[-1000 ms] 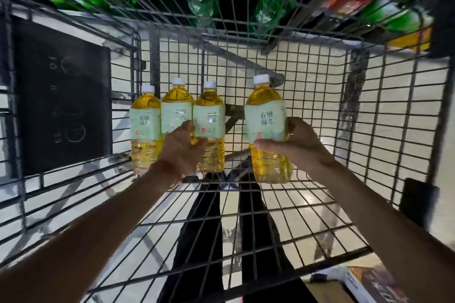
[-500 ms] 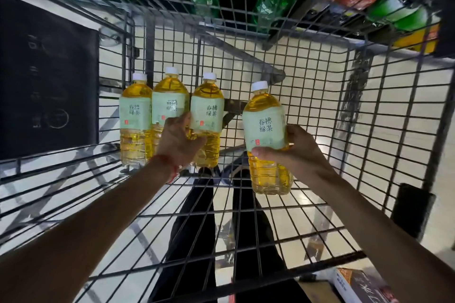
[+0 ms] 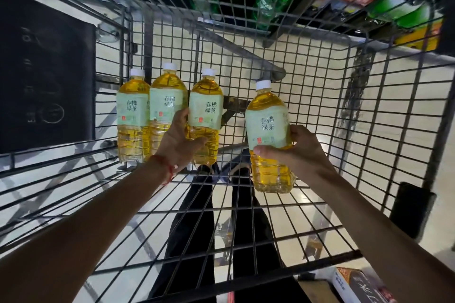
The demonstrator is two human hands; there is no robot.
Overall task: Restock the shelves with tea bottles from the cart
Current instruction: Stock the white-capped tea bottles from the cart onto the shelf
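Inside the wire cart point(image 3: 320, 81), the person's right hand point(image 3: 304, 155) holds one tea bottle point(image 3: 267, 128) drawn clear of the row, while the left hand point(image 3: 178, 145) has now closed round a second bottle point(image 3: 205, 110), leaving two bottles point(image 3: 134, 110) standing, none yet shelved.

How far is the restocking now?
Done: no shelved tea shows. In hand: the right hand grips one tea bottle apart from the row; the left hand grips the third bottle in it. Left: the first bottle and second bottle stand in the cart.
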